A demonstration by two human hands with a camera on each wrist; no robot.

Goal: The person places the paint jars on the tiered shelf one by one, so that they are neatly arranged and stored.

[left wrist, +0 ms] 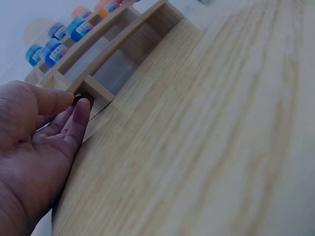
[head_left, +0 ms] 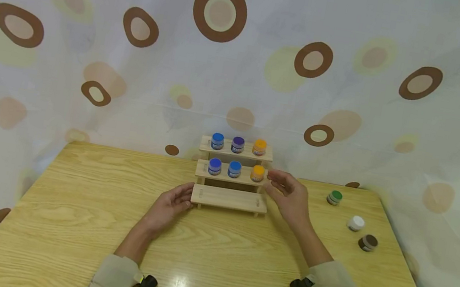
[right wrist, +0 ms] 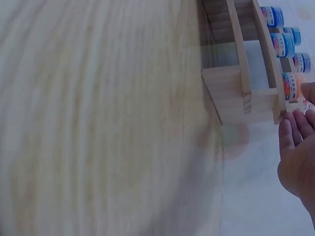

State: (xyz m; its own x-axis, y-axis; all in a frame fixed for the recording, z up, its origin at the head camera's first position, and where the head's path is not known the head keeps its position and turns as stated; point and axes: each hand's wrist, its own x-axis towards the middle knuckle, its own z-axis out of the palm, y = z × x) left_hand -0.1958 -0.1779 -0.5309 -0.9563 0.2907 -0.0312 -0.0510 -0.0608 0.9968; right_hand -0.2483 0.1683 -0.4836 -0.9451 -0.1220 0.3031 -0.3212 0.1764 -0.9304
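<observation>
A three-tier wooden stand (head_left: pixel 230 199) stands at the back of the table. Its top tier carries a blue jar (head_left: pixel 217 141), a purple jar (head_left: pixel 237 145) and an orange jar (head_left: pixel 259 148). On the middle tier are a violet-blue jar (head_left: pixel 214 167), a blue jar (head_left: pixel 234 169) and an orange jar (head_left: pixel 257 173); the bottom tier is bare. My left hand (head_left: pixel 168 208) grips the left end of the bottom tier between thumb and fingers. At the right end of the middle tier, my right hand (head_left: pixel 291 200) has its fingers loosely extended beside the orange jar, holding nothing.
To the right on the wooden table (head_left: pixel 98 223) are a green-lidded jar (head_left: pixel 334 197), a white jar (head_left: pixel 355 223) and a dark brown jar (head_left: pixel 368 243). A patterned curtain (head_left: pixel 154 75) hangs right behind the stand.
</observation>
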